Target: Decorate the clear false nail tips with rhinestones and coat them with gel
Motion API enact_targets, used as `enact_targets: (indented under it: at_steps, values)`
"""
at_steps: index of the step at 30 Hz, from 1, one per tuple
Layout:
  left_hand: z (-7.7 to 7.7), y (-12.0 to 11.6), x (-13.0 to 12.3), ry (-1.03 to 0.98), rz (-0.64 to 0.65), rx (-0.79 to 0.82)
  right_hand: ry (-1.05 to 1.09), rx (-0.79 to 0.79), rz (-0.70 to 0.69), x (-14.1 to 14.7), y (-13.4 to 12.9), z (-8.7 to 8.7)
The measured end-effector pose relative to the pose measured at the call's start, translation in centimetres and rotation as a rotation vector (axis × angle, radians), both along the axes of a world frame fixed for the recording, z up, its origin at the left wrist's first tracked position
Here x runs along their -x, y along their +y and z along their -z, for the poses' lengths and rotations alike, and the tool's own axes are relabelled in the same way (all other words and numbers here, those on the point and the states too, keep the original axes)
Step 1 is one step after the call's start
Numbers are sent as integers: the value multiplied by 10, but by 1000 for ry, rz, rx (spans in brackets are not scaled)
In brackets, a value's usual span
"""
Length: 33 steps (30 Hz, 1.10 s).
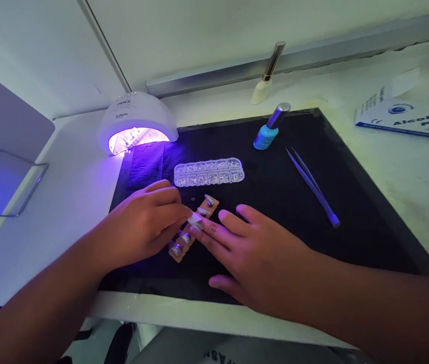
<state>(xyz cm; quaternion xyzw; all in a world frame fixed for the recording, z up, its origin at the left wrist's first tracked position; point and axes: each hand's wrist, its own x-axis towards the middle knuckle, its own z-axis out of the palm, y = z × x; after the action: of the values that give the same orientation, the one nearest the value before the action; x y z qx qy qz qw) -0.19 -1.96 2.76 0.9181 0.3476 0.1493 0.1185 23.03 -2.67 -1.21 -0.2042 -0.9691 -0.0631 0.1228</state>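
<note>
My left hand (144, 225) pinches a small white pad (194, 218) between thumb and fingertips, over the middle of an orange-brown nail tip stand (192, 238). Several clear false nail tips (203, 211) are mounted along that stand on round silver holders. From the right, my right hand (259, 253) reaches in, palm down with fingers spread. Its two leading fingertips touch the pad and the nail tip under it, which is mostly covered. Just behind the hands lies a clear rhinestone case (209, 172) with small compartments of glittering stones.
A lit nail lamp (138, 119) stands at the back left, with a dark paper towel (146, 164) before it. A blue polish bottle (266, 136), tweezers (313, 189) and the black mat (275, 187) lie around. Farther off are a cream bottle (261, 91) and an alcohol pads box (403, 119).
</note>
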Motion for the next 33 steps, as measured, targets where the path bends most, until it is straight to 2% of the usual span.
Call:
enact_targets:
  at_steps: [4,7,12,21,27,30,33]
  values:
    - [-2,-3,-3,-62,40,-35,6,11,-1,-1,-1,0]
    - [-1,-3,-6,-47,68,1,4,27,-5,-1,-1,-1]
    - [0,0,-8,-49,45,79,16,25,-12,-1,-1,-2]
    - [-4,1,-7,-48,-15,96,4,3,-4,-1,0,2]
    - [-3,2,0,-44,-39,83,-30,25,-6,-2,-1,1]
    - [-7,-1,7,-93,-61,76,-47,40,3,-2,-2,1]
    - [-13,-6,12,-124,-27,91,-44,31,3,-3,-2,-1]
